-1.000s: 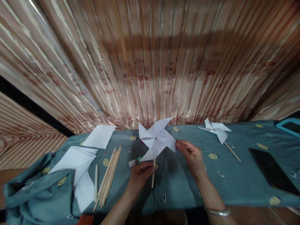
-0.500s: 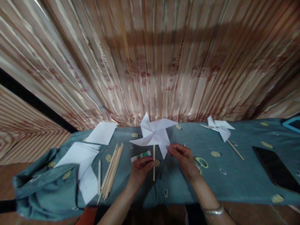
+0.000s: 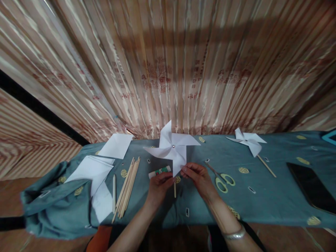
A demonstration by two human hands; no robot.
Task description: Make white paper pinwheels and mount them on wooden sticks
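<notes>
A white paper pinwheel (image 3: 179, 140) with a shiny pin at its centre stands upright before me on a thin wooden stick (image 3: 175, 190). My left hand (image 3: 159, 187) pinches that stick just under the blades; the lowest blade partly covers it. At the edge of this lowest blade, the thumb and fingertips of my right hand (image 3: 195, 176) are pressed together. A glue stick (image 3: 159, 171) with a green label lies behind my left hand. Scissors (image 3: 222, 178) with yellow-green handles rest right of my right hand.
On the blue-green cloth (image 3: 262, 206), white paper sheets (image 3: 91, 171), a pale pencil-like stick (image 3: 114, 192) and a bundle of wooden sticks (image 3: 128, 189) lie left. Another pinwheel (image 3: 248, 140) and a dark phone (image 3: 309, 185) lie right. A patterned curtain (image 3: 168, 70) hangs behind.
The pinwheel's blades have turned clockwise, so one blade now points down in front of the stick. My right hand has moved slightly left with it, and the scissors show more fully.
</notes>
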